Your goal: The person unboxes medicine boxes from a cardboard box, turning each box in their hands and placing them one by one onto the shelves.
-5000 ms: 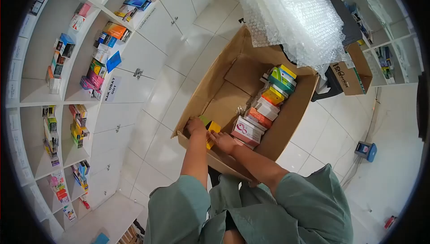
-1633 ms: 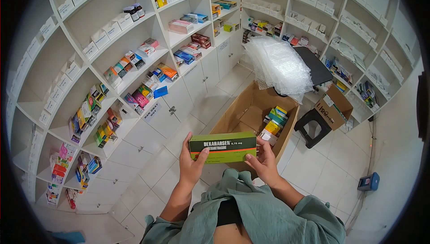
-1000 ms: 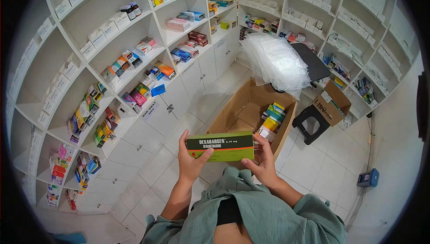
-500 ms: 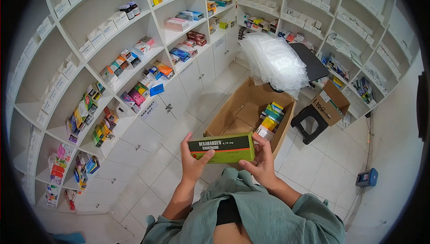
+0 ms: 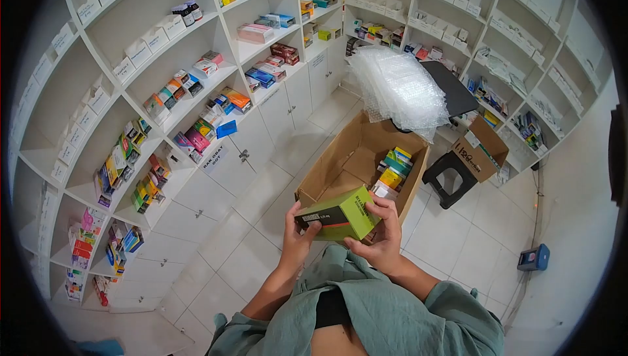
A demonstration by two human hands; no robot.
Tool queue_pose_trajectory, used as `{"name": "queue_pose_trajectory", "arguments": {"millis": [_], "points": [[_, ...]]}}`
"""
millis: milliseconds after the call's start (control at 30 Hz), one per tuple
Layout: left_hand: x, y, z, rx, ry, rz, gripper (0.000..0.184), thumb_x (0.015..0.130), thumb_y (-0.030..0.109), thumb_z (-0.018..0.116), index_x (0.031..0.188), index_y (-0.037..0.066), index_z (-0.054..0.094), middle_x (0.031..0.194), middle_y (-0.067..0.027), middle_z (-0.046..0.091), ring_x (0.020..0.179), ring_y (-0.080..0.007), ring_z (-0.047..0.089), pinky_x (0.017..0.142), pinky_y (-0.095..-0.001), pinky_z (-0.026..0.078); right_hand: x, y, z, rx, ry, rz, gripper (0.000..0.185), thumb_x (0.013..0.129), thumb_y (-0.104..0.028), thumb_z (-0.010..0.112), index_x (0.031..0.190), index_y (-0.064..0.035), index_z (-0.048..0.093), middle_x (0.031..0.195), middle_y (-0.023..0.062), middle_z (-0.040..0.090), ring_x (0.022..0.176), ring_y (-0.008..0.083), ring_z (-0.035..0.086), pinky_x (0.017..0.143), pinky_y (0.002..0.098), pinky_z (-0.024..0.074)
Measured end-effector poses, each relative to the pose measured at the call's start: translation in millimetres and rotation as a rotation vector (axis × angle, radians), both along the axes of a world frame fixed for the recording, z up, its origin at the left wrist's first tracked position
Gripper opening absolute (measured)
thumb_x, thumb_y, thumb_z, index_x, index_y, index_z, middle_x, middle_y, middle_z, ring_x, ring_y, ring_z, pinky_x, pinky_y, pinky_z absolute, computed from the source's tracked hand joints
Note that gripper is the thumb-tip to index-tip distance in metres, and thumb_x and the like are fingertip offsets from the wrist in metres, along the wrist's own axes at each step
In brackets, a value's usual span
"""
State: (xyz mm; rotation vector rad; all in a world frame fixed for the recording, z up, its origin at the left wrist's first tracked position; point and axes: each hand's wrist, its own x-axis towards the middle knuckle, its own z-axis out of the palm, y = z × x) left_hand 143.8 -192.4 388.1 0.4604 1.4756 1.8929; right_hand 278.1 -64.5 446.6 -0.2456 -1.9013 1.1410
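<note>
A green and black medicine box point(image 5: 337, 215) is held between both hands, turned so its green end faces right. My left hand point(image 5: 299, 235) grips the left end, thumb across the dark front. Around the right end, my right hand point(image 5: 381, 232) closes with its thumb below and fingers on the far side. Just beyond the hands stands an open cardboard carton point(image 5: 333, 160) on the floor. Several small medicine boxes point(image 5: 394, 171) lie stacked in its right side. Part of the carton's near side is hidden by the held box.
Bubble wrap point(image 5: 399, 91) lies over a dark surface point(image 5: 450, 88) behind the carton. A black stool point(image 5: 451, 179) and a smaller carton point(image 5: 481, 149) stand at right. White shelves point(image 5: 170, 117) with medicine boxes line the left and back. A blue bin point(image 5: 534, 258) sits by the right wall.
Both hands have turned the medicine box, so its green end now shows and its printed front angles left. My left hand has moved a little to the right.
</note>
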Motion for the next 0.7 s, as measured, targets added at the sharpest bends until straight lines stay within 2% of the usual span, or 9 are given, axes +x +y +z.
{"name": "queue_pose_trajectory", "arguments": {"millis": [133, 233, 333, 400, 500, 600, 700], "points": [[7.6, 2.4, 2.5, 0.025, -0.055, 0.01, 0.08, 0.088, 0.023, 0.065, 0.144, 0.003, 0.013, 0.136, -0.0118, 0.037, 0.124, -0.0221, 0.037, 0.105, -0.0353, 0.03, 0.6, -1.2, -6.9, 0.126, -0.028, -0.03, 0.073, 0.06, -0.013, 0.084, 0.122, -0.0036, 0.047, 0.119, 0.0197, 0.047, 0.108, 0.0308, 0.052, 0.087, 0.0387, 0.0481], [14.8, 3.5, 10.5, 0.049, -0.091, -0.001, 0.081, 0.09, 0.023, 0.061, 0.146, 0.003, 0.005, 0.143, -0.0119, 0.028, 0.129, -0.0228, 0.033, 0.107, -0.0355, 0.026, -1.3, -4.6, -12.4, 0.127, -0.003, -0.008, 0.075, 0.059, -0.017, 0.085, 0.123, -0.0053, 0.047, 0.12, 0.02, 0.048, 0.108, 0.0327, 0.052, 0.088, 0.04, 0.0455], [19.2, 4.8, 23.0, 0.069, -0.117, -0.053, 0.078, 0.093, 0.026, 0.056, 0.146, 0.004, 0.004, 0.147, -0.0115, 0.023, 0.133, -0.0227, 0.028, 0.109, -0.0353, 0.023, -1.8, -4.3, -11.9, 0.242, -0.029, 0.053, 0.077, 0.062, -0.01, 0.084, 0.126, -0.0054, 0.041, 0.123, 0.0196, 0.042, 0.118, 0.0326, 0.045, 0.093, 0.0408, 0.0435], [21.6, 0.6, 18.8, 0.052, -0.134, -0.102, 0.075, 0.095, 0.029, 0.053, 0.147, 0.003, 0.005, 0.148, -0.0117, 0.022, 0.135, -0.023, 0.025, 0.11, -0.0353, 0.022, -3.4, -3.8, -13.9, 0.275, -0.017, 0.049, 0.08, 0.062, -0.011, 0.084, 0.128, -0.0059, 0.039, 0.123, 0.0214, 0.045, 0.115, 0.0336, 0.048, 0.092, 0.0414, 0.044], [23.3, -7.6, -1.4, 0.019, -0.232, -0.131, 0.066, 0.096, 0.034, 0.049, 0.144, 0.003, 0.017, 0.14, -0.0106, 0.035, 0.128, -0.02, 0.035, 0.107, -0.032, 0.027, -8.2, -3.8, -18.7, 0.307, 0.031, 0.033, 0.084, 0.06, -0.011, 0.083, 0.13, -0.0075, 0.037, 0.124, 0.0219, 0.048, 0.114, 0.0348, 0.05, 0.091, 0.0407, 0.0452], [20.8, -17.0, 5.9, 0.055, -0.281, -0.263, 0.061, 0.095, 0.04, 0.049, 0.139, 0.003, 0.03, 0.126, -0.0067, 0.048, 0.115, -0.0142, 0.045, 0.097, -0.0269, 0.035, -11.9, -2.3, -18.0, 0.361, 0.072, 0.036, 0.086, 0.06, -0.009, 0.082, 0.132, -0.0079, 0.035, 0.125, 0.0207, 0.049, 0.114, 0.0353, 0.051, 0.092, 0.0404, 0.0454], [25.7, -16.4, 19.8, 0.192, -0.293, -0.268, 0.065, 0.088, 0.049, 0.055, 0.132, 0.004, 0.038, 0.115, -0.0019, 0.053, 0.102, -0.0094, 0.051, 0.086, -0.0231, 0.04, -12.4, -2.9, -15.8, 0.449, 0.037, 0.051, 0.084, 0.061, -0.009, 0.081, 0.132, -0.0072, 0.035, 0.127, 0.0185, 0.05, 0.113, 0.0353, 0.051, 0.094, 0.0414, 0.0446]]}}
